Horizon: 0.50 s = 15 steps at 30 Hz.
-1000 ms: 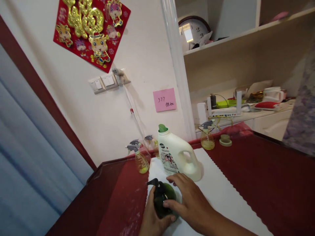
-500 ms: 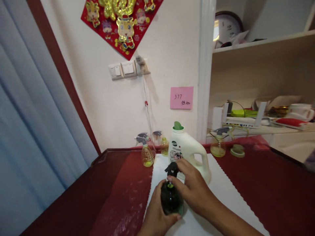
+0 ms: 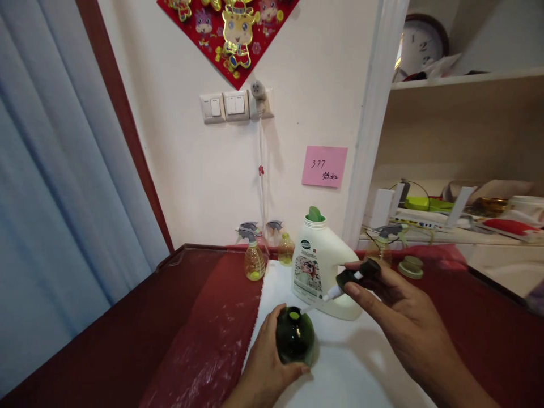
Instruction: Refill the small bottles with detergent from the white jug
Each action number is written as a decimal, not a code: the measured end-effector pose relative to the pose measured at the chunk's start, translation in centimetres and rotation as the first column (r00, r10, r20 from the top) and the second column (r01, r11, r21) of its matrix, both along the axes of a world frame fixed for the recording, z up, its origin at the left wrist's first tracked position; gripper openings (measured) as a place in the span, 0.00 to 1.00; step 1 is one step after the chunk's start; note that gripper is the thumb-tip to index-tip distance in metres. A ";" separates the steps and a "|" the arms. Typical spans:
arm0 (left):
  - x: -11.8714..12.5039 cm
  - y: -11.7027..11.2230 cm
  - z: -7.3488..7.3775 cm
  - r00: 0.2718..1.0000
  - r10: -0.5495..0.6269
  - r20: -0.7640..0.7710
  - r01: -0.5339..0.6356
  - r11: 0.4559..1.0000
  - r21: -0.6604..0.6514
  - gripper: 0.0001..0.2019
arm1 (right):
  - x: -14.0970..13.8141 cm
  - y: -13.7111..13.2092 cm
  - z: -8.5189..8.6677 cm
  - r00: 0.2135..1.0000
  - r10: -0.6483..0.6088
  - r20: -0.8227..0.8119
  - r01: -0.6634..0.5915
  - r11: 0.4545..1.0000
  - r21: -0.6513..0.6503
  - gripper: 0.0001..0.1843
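Note:
My left hand (image 3: 267, 357) is wrapped round a dark green round bottle (image 3: 294, 340), whose open neck faces up on the white mat (image 3: 335, 362). In my right hand (image 3: 408, 317) is a black pump head (image 3: 355, 276), gripped between thumb and fingers and tilted. Its pale dip tube points down and left, with the tip beside the bottle's neck. Just behind stands a cream detergent jug (image 3: 318, 266) with a side handle, partly covered by my right hand. Something green sticks up from the jug's uncapped mouth.
Yellowish spray bottles (image 3: 254, 260) stand at the back left, near a small yellow bottle (image 3: 286, 249). At the back right are another spray bottle (image 3: 379, 249) and a round green cap (image 3: 411, 266). A dark red cloth (image 3: 204, 340) covers the table; a wall is behind.
The pump head has come out of the bottle's neck and moved right in my right hand, its tube now showing. My left hand still holds the bottle. The view has shifted slightly.

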<state>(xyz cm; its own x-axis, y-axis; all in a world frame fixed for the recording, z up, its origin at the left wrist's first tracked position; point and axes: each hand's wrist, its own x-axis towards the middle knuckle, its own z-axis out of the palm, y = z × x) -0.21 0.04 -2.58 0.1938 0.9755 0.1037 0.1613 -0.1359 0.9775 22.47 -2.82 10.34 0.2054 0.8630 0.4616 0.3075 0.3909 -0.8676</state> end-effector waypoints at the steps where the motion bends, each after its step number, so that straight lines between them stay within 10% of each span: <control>1: 0.0 0.0 -0.2 1.000 0.000 0.001 0.000 1.000 0.000 0.51 | 0.3 -0.3 -0.3 1.000 -0.016 -0.003 0.016 1.000 -0.006 0.23; 9: -1.0 -1.0 2.2 0.997 0.079 -0.011 -0.077 0.993 0.091 0.73 | 1.4 -3.4 -0.5 0.994 -0.098 0.038 0.096 0.995 0.036 0.17; 15: -1.5 -3.6 6.2 0.985 -0.057 -0.165 0.103 0.954 0.282 0.33 | -0.8 -5.0 -1.2 0.981 0.194 0.032 -0.192 0.980 -0.053 0.14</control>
